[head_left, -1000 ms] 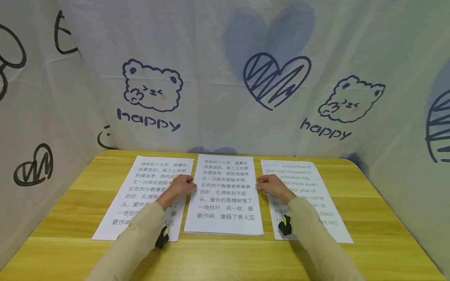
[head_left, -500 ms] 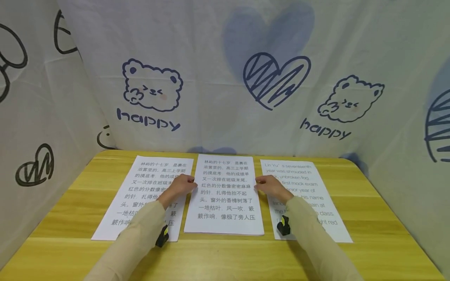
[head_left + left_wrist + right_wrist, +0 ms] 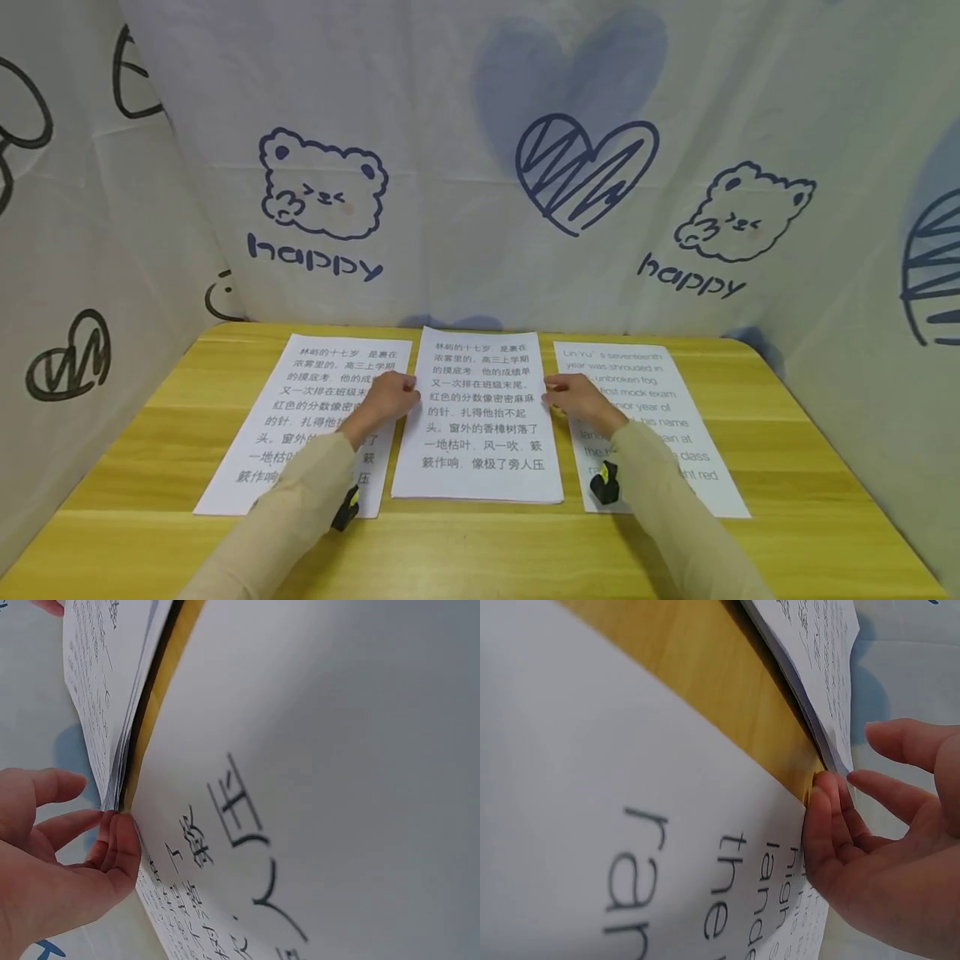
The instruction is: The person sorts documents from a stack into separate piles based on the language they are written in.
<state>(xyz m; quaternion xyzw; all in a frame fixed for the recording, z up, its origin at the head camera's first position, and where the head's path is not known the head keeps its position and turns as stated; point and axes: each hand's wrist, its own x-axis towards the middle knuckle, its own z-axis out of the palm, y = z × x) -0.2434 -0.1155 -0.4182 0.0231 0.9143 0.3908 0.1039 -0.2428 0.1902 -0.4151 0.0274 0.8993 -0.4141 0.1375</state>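
Note:
A stack of printed paper sheets with Chinese text lies in the middle of the table, its layered edge visible in both wrist views. At its left edge, fingertips of my left hand touch the sheets; the thumb stands apart from the paper. My right hand touches the opposite edge, index finger extended, with its thumb also apart. Beneath the left forearm lies another Chinese-text sheet pile. An English-text sheet lies partly under the right forearm.
The wooden table carries all three paper piles side by side, with narrow gaps between them. A white cloth with bear and heart drawings hangs behind it and continues along both sides. Black devices with yellow marks sit at the wrists.
My right hand has shifted slightly left to the middle stack's edge. The stack's far left corner looks slightly raised now. The outer piles stay in place.

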